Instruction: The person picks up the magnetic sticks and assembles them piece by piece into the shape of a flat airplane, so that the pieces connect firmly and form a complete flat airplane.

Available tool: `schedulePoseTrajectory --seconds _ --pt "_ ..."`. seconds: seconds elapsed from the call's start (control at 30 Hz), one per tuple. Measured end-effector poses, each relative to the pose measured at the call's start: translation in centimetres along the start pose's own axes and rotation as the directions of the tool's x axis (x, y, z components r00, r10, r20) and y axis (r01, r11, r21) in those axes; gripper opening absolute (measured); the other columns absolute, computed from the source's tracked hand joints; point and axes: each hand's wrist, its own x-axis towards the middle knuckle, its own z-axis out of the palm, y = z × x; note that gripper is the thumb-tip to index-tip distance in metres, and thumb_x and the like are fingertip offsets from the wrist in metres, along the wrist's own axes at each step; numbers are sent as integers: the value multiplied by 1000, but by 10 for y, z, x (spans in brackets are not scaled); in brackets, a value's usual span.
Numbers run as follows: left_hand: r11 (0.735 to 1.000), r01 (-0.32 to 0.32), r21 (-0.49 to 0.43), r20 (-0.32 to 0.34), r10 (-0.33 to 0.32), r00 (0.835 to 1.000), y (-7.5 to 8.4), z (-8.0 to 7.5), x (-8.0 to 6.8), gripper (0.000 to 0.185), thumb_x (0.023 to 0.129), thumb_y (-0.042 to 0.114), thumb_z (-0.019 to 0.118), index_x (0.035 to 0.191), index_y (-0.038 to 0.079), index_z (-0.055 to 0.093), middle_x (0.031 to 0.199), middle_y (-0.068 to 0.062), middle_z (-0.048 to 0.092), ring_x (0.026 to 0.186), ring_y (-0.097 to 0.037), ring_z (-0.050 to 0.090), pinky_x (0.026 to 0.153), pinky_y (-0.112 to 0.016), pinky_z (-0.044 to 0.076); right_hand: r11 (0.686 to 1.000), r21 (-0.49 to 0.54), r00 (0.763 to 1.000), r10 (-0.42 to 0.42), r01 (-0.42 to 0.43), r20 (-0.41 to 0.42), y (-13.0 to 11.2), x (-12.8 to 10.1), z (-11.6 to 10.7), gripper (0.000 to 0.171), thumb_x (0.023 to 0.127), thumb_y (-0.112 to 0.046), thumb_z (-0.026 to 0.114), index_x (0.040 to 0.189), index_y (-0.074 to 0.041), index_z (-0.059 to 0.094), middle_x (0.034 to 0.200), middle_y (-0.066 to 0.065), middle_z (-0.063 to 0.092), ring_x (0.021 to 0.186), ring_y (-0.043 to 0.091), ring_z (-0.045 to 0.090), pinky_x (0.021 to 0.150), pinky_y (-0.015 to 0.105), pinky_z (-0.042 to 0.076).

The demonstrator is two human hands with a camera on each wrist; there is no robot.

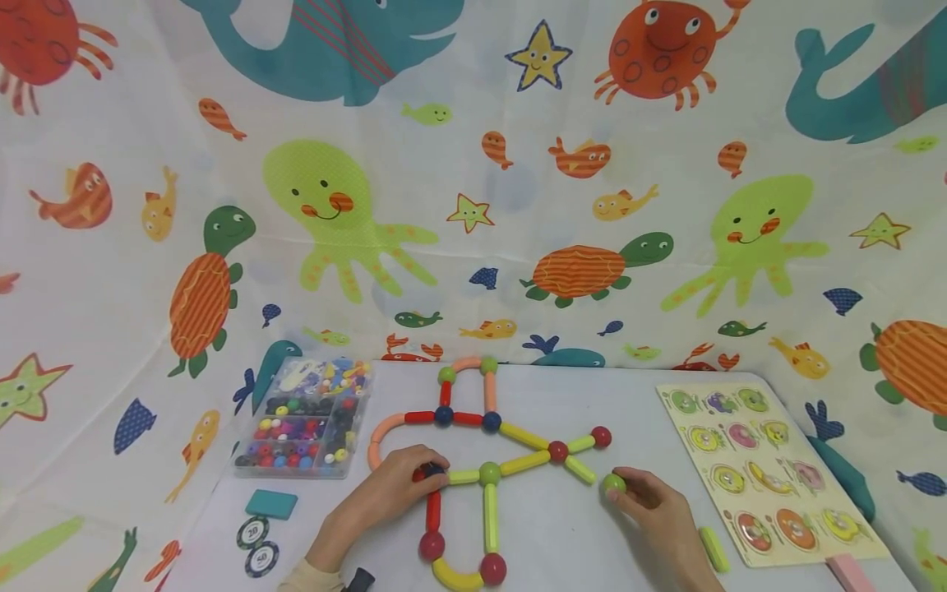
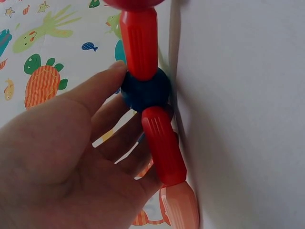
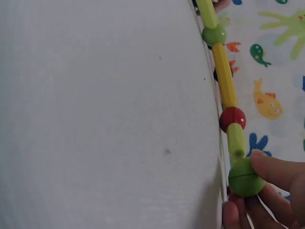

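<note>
In the left wrist view, my left hand (image 1: 395, 489) has its thumb and fingers round a dark blue ball (image 2: 145, 91). Red rods (image 2: 165, 145) join that ball on two sides. Farther right, my right hand (image 1: 654, 514) pinches a green ball (image 1: 613, 483) between thumb and fingers. Just to its left is the free end of a light green rod (image 1: 580, 469), which runs from a red ball (image 1: 558, 450). These belong to a flat figure of coloured rods and balls on the table, with a second light green rod (image 1: 582, 442) ending in another red ball (image 1: 601, 437).
A divided clear box (image 1: 296, 470) of beads stands at the left, with a teal block (image 1: 271, 504) and two round chips (image 1: 262, 559) in front. At the right lie a wooden puzzle board (image 1: 713, 473), a loose light green rod (image 1: 713, 549) and a pink block (image 1: 851, 573).
</note>
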Motion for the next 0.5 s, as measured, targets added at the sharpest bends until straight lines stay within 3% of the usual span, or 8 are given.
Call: schedulePoseTrajectory --seconds 0.17,0.4,0.5 --pt "1000 -1 1 0 1 1000 -1 0 -1 32 97 41 67 120 20 72 110 12 68 98 -6 58 91 -29 54 1000 3 1000 -12 12 2 0 -3 9 50 85 -37 82 128 -16 67 129 7 69 113 16 67 85 10 50" --pt "1000 -4 3 1 4 1000 0 1 0 31 96 39 68 119 19 72 109 11 69 98 -5 58 91 -29 54 1000 2 1000 -21 21 -14 0 0 14 46 85 -32 83 126 -17 69 127 6 70 107 10 67 84 11 51" --pt "1000 -7 1 -2 7 1000 0 1 0 31 96 39 68 119 19 72 108 12 68 97 -5 58 90 -28 54 999 -7 999 -41 40 -18 -2 0 13 46 86 -31 82 127 -17 68 129 6 70 112 14 67 86 11 50"
